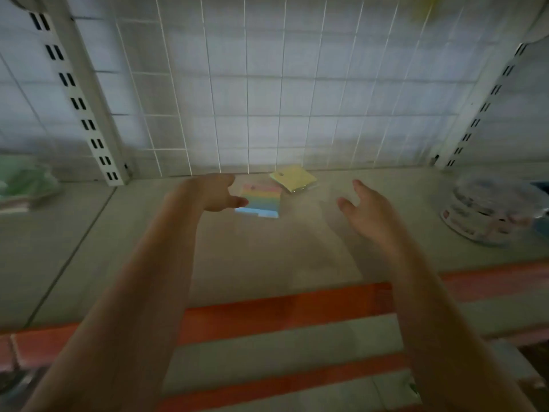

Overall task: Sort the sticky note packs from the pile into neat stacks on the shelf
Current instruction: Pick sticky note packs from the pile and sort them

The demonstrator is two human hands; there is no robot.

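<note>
**Reaching into the shelf, two packs at the back**

Head view, the only one, and it's pretty blurry and dim, so bear with me.

Two sticky note packs on the shelf (267,257), both near the back by the white wire grid (267,84). The rainbow-striped pack (263,200) lies flat, long axis running roughly front to back, stripes going across it, blue end toward the camera. The yellow pack (292,177) sits just behind and to the right of it, turned so a corner points toward the grid. Whether the two actually touch, can't tell, the blur eats that gap.

Left hand (215,191) hovers right at the rainbow pack's left edge and covers a bit of it; fingers look loosely bent, nothing held. Right hand (367,211) is further right, well apart from both packs, fingers spread and relaxed, also holding nothing.

Off to the sides: a clear round tub (487,209) on the right, cut off by the frame edge, label unreadable. On the left some green stuff (26,182), too smeared to identify. Shelf front edge has an orange strip (282,310).
</note>
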